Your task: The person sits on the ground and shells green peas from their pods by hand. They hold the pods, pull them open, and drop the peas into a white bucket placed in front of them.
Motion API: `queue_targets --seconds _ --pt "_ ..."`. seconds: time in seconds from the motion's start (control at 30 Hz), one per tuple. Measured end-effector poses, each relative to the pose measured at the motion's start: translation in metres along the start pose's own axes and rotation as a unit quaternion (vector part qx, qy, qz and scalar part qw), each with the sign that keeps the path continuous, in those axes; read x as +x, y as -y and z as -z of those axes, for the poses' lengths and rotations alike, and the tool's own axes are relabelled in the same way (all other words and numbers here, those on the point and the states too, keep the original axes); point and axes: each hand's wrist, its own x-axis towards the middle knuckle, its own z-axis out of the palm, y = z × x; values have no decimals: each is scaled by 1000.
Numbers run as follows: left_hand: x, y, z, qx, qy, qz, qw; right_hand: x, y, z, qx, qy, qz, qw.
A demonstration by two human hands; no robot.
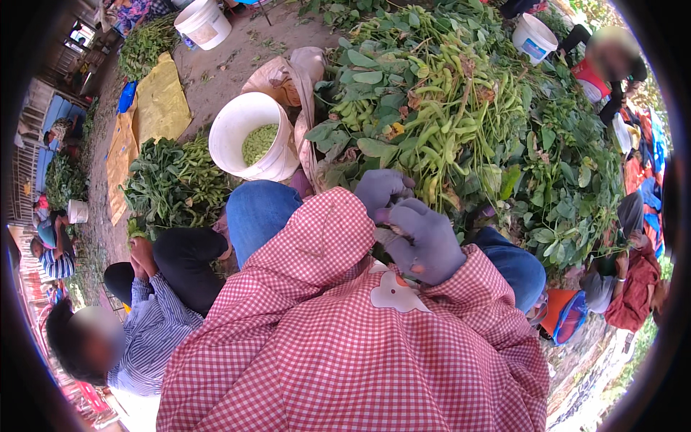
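Note:
Both of my hands wear grey gloves and meet in front of my chest, over my lap. My left hand (379,191) is curled, its fingertips close to the other hand. Bent fingers also show on my right hand (426,240), whose glove has a worn hole near the wrist. Whatever may lie between the fingers is hidden. Just beyond them rises a heap of cut bean plants (459,108) with green pods and leaves. By my left knee a white plastic bucket (221,132) tilts towards me, with shelled green beans (260,144) inside.
A woven sack (275,81) leans behind the bucket. At left sits a person in a striped shirt (156,308), beside another pile of bean plants (173,173). Yellow sheeting (162,102) covers some ground. More people and white buckets (534,38) surround the heap; an orange bag (559,313) stands at right.

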Motion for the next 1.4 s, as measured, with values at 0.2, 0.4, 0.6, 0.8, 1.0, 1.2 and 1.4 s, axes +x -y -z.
queue_targets --seconds 0.2,0.4,0.6,0.8,1.0,1.2,1.4 --pt "4 -2 -28 18 1 72 997 16 17 -22 -236 90 137 958" --pt "10 30 -3 27 67 -156 985 -3 3 -6 -169 56 85 980" --pt "-4 -23 18 -379 32 42 924 -68 -21 54 -178 111 -191 959" --pt "-6 -45 23 -480 241 15 843 -82 -61 77 -225 -12 -285 931" --pt "8 -71 -5 -355 175 54 917 -27 -54 96 -106 -192 -214 952" --pt "29 -99 -3 -348 274 42 896 2 -81 107 -169 -104 -211 957" --pt "27 -80 -28 -336 341 69 875 9 -95 97 -247 20 -299 921"
